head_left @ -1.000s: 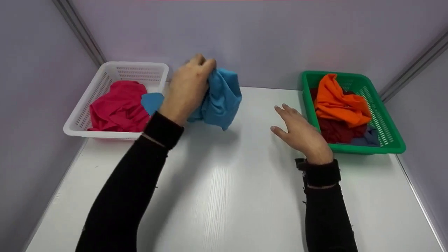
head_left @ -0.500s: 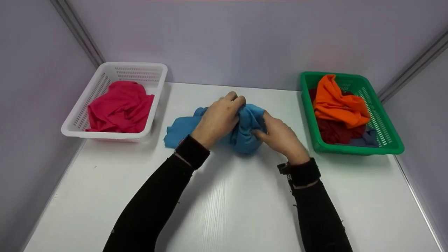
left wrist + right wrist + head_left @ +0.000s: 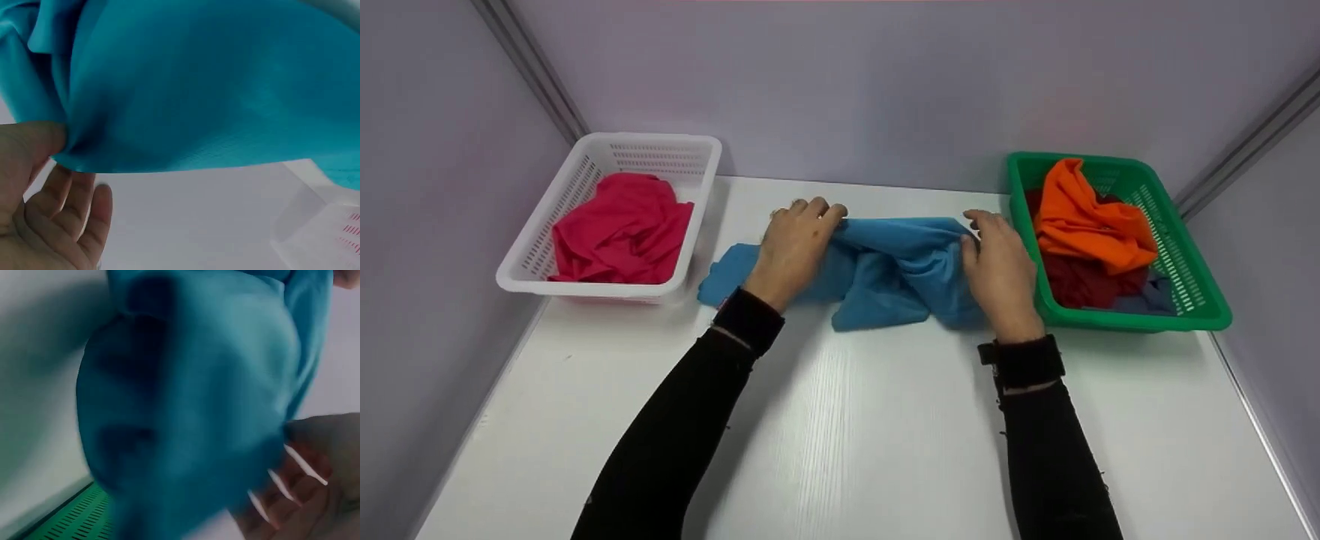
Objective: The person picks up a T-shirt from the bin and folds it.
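A crumpled blue cloth (image 3: 885,255) is stretched between both hands at the middle of the white table, its top edge drawn nearly straight. My left hand (image 3: 789,253) pinches that edge; in the left wrist view its thumb (image 3: 42,138) presses on the cloth, the other fingers loosely bent below. At the other end my right hand (image 3: 1002,274) pinches the cloth, thumb toward the middle; the right wrist view shows the blurred cloth (image 3: 225,382) hanging from it. Part of the cloth spreads out left of my left hand, and folds hang down between the hands.
A white basket (image 3: 600,288) with a crumpled pink-red cloth (image 3: 619,229) stands at the back left. Close beside my right hand is a green basket (image 3: 1140,322) holding an orange cloth (image 3: 1095,229) over dark red and grey-blue ones. Grey panels (image 3: 870,90) border the table.
The left hand brought the blue cloth from beside the white basket to the middle. The right hand took hold of it, and the two hands have since moved apart, spreading its edge.
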A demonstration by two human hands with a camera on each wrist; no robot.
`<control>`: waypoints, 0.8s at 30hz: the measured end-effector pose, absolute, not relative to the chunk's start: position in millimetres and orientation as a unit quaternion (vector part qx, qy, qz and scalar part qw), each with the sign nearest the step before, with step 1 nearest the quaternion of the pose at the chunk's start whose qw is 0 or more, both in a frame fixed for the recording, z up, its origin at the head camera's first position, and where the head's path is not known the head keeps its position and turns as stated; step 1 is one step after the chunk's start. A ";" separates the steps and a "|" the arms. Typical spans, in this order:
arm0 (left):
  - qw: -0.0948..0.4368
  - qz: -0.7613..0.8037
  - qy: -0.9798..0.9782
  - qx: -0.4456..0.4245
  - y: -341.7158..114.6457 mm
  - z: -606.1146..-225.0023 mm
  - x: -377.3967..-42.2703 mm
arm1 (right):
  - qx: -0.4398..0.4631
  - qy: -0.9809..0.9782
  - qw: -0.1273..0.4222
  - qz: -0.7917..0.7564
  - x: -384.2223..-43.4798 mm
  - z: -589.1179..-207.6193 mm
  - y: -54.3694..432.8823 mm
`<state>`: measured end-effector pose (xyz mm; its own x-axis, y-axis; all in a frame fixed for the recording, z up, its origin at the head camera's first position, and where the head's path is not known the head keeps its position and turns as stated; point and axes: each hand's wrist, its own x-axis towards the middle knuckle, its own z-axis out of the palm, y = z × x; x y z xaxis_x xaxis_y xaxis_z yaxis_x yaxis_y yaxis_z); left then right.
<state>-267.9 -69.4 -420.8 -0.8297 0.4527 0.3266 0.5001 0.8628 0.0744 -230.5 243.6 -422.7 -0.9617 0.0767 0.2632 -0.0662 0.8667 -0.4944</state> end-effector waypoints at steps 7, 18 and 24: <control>0.084 -0.091 -0.934 -0.334 -64.6 -437.1 -254.3 | 0.051 -0.970 0.028 0.236 -227.2 -424.2 247.5; -0.004 -0.035 -0.918 -0.395 -52.1 -476.0 -243.7 | 0.106 -0.967 -0.120 0.197 -225.7 -442.8 242.1; 0.012 -0.156 -0.935 -0.317 -63.4 -449.3 -255.5 | 0.101 -0.972 -0.119 0.177 -232.3 -460.2 245.3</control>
